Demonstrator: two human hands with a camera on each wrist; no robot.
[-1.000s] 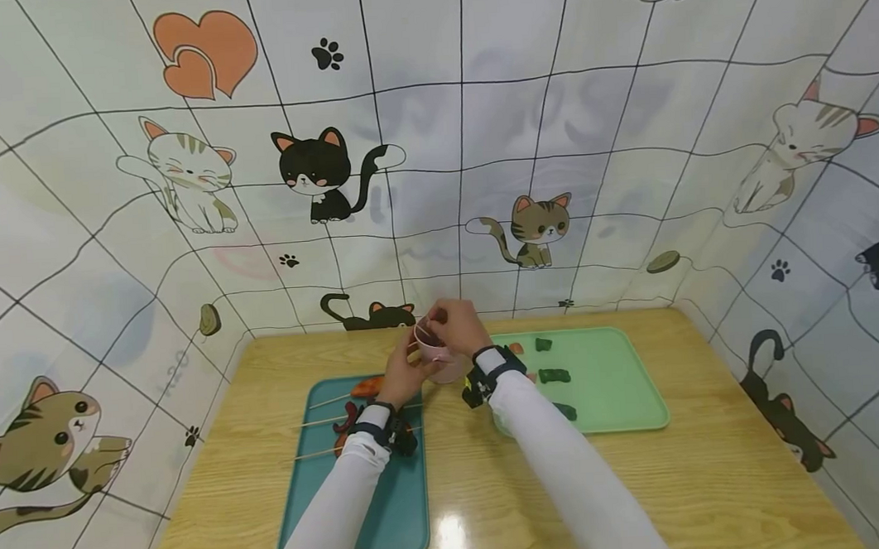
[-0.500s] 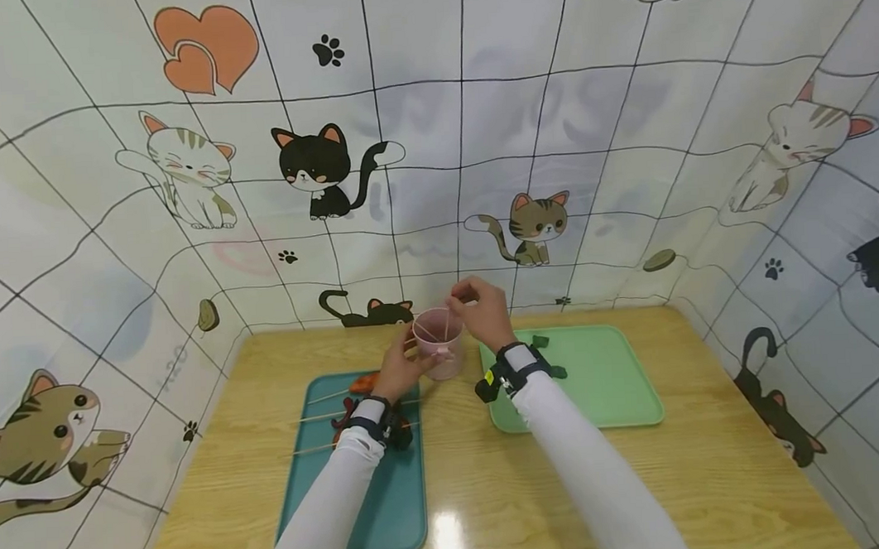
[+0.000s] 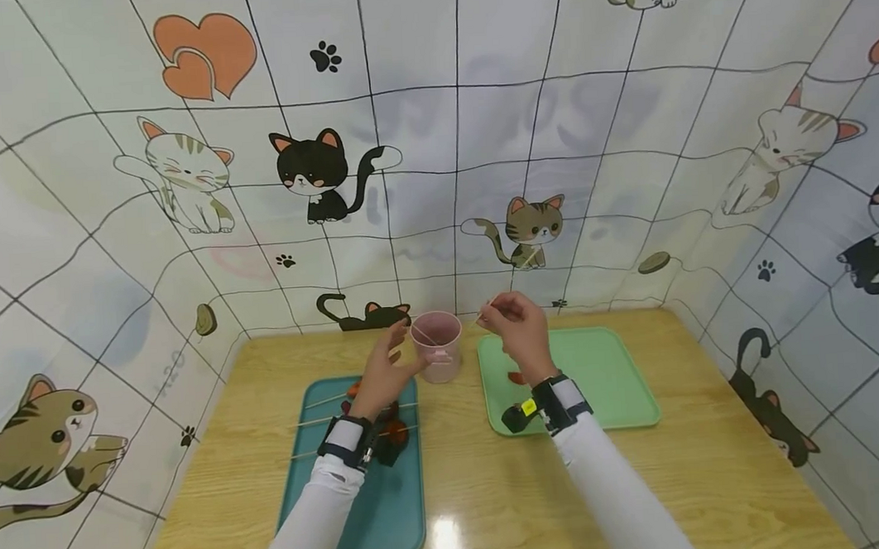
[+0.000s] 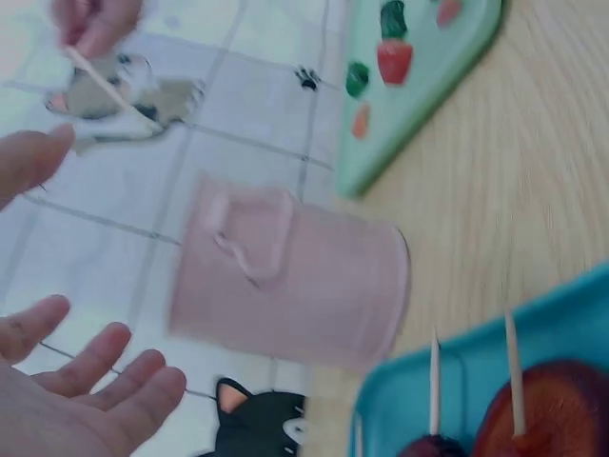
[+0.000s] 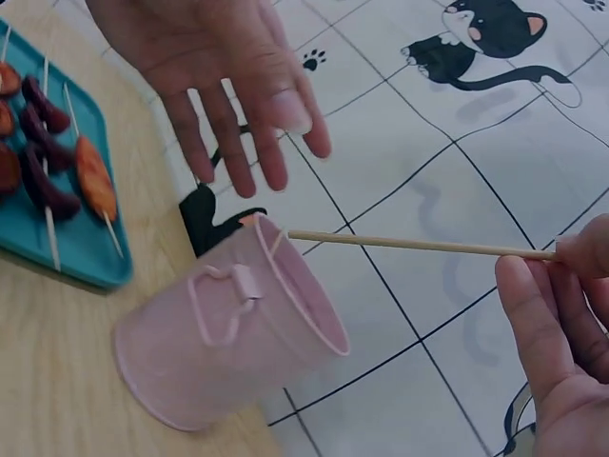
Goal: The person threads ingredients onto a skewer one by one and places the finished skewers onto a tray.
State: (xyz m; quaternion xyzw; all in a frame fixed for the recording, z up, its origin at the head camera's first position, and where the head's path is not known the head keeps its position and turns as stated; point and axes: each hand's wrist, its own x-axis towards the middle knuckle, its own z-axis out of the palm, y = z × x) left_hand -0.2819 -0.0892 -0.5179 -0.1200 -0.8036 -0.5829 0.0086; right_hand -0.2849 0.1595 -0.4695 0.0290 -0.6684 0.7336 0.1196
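My right hand [image 3: 520,332] pinches one end of a thin wooden skewer [image 5: 409,245] between thumb and fingers, above the back left part of the green tray [image 3: 616,373]. A pink bucket-shaped cup [image 3: 438,357] with a small wire handle stands upright between the two trays. Another thin skewer [image 3: 424,335] leans inside it. Just left of the cup, my left hand [image 3: 381,373] holds nothing, its fingers spread and apart from the cup's wall. In the left wrist view, red [image 4: 394,62], green [image 4: 358,78] and orange pieces lie on the green tray.
A teal tray [image 3: 381,526] lies on the left of the wooden table [image 3: 464,464], partly under my left forearm. It bears several loaded skewers, among them an orange piece [image 5: 97,181] and dark purple curled pieces [image 5: 48,200]. A cat-print cloth [image 3: 435,183] rises behind the table.
My right hand has drawn a skewer up out of the cup and carried it right. My left hand has let go of the cup and moved slightly left.
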